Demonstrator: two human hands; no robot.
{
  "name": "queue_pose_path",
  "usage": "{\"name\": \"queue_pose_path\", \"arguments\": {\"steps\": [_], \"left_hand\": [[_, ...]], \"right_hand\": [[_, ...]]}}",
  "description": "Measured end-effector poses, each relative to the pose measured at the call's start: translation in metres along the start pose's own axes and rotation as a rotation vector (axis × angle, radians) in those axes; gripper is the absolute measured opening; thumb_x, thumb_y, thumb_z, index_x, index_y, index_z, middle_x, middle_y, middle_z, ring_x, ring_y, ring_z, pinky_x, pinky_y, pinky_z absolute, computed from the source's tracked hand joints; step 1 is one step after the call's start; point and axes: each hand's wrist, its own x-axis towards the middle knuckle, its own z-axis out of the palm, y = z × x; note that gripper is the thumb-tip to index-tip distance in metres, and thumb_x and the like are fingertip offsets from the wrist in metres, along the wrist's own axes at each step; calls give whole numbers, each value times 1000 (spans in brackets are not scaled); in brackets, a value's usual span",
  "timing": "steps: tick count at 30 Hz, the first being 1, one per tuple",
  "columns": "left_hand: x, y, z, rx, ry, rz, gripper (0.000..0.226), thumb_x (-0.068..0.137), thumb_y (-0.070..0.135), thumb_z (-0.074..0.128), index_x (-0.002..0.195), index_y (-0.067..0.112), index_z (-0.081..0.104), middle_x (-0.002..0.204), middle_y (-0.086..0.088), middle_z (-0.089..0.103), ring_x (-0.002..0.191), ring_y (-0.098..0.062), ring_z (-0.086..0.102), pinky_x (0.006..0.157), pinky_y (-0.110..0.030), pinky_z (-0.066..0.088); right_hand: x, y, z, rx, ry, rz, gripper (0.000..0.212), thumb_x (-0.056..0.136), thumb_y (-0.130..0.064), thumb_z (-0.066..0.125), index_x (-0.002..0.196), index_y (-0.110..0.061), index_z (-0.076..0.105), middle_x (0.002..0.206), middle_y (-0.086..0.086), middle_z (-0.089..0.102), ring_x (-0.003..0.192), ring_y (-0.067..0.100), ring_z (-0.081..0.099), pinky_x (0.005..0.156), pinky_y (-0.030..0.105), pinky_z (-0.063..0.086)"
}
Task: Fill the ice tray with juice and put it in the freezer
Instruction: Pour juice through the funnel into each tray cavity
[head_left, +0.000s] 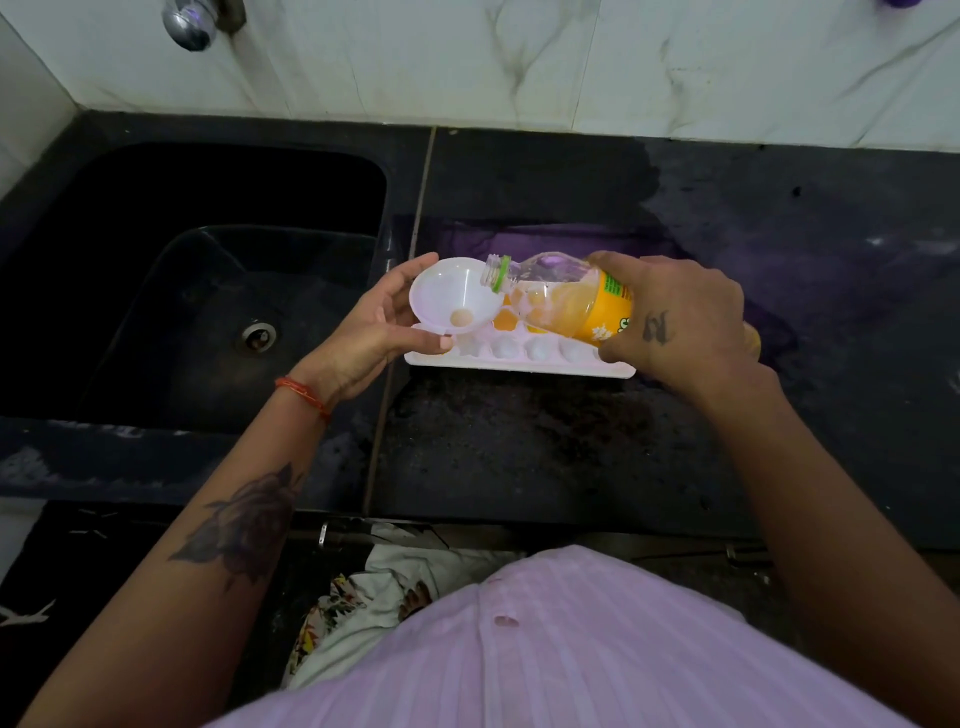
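Observation:
A white ice tray (519, 364) lies on the dark counter just right of the sink. Some far cells hold orange juice; the near row looks pale. My left hand (374, 332) holds a white plastic funnel (452, 299) over the tray's left end, thumb on its near rim. My right hand (680, 322) grips a clear juice bottle (571, 299) with a yellow label, tipped nearly level. Its uncapped mouth sits over the funnel's rim. Orange juice pools low in the bottle.
A black sink (208, 270) with a round drain (258, 335) lies to the left. A chrome tap (189, 23) juts from the marble wall. The black counter (571, 467) runs right and toward me, with a wet patch at the back.

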Motion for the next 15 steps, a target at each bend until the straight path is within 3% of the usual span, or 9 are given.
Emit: {"name": "queue_pose_path", "arguments": {"steps": [10,15], "left_hand": [[6,-5,9,55,-22,-42,86,55,-2,73,129,32,45,121,11,57,113,-7,56,97,-30,48],[7,-4,11,63,-30,-42,89,54,-1,73,132,28,42,123,9,56,115,-10,55,92,-24,51]], "right_hand": [[-5,4,0,-111,16,-34,71,72,-25,73,134,-36,40,113,3,62,97,31,59,69,34,33],[-4,5,2,-106,15,-39,70,73,-26,73,134,-36,39,113,3,61,97,31,58,70,34,34]]}}
